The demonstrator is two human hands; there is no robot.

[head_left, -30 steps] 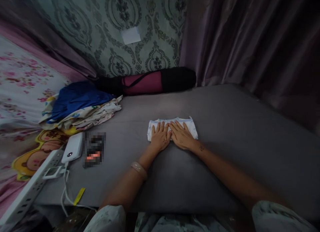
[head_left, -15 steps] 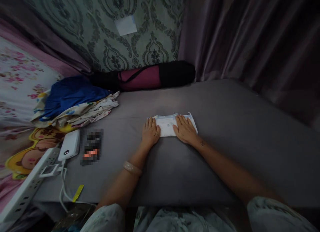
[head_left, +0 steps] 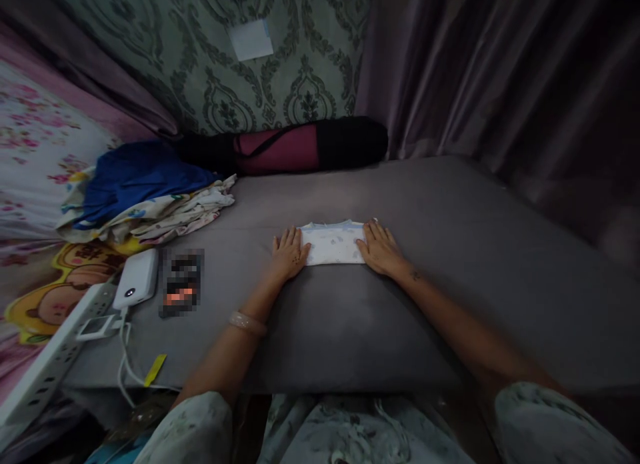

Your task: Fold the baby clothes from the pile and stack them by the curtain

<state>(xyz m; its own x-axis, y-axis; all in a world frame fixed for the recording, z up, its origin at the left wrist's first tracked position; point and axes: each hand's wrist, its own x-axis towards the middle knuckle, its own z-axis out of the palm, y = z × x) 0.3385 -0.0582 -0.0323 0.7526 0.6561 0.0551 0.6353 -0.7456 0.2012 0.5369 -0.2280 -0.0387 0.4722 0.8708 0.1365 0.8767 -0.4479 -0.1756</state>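
A white folded cloth [head_left: 334, 244] with small grey prints and a light blue edge along its far side lies flat between my hands. It looks like a small folded garment, but its exact kind does not show. My left hand [head_left: 290, 252] rests palm down at its left end, fingers stretched out and thumb touching the cloth. At the right end my right hand [head_left: 383, 248] lies flat with fingers extended, its thumb and inner side on the cloth's edge.
Grey sheet [head_left: 430, 211] covers the surface. A black and maroon bag [head_left: 280, 149] lies along the wall. On the left are piled clothes [head_left: 145, 177], a white power bank [head_left: 136, 279], a power strip [head_left: 53, 357], a cable [head_left: 125, 364], a yellow tag [head_left: 155, 370] and a blurred-out item [head_left: 182, 283].
My hands have slid apart, left hand leftward and right hand rightward, toward the ends of the cloth. More of its middle now shows. The view has shifted slightly.
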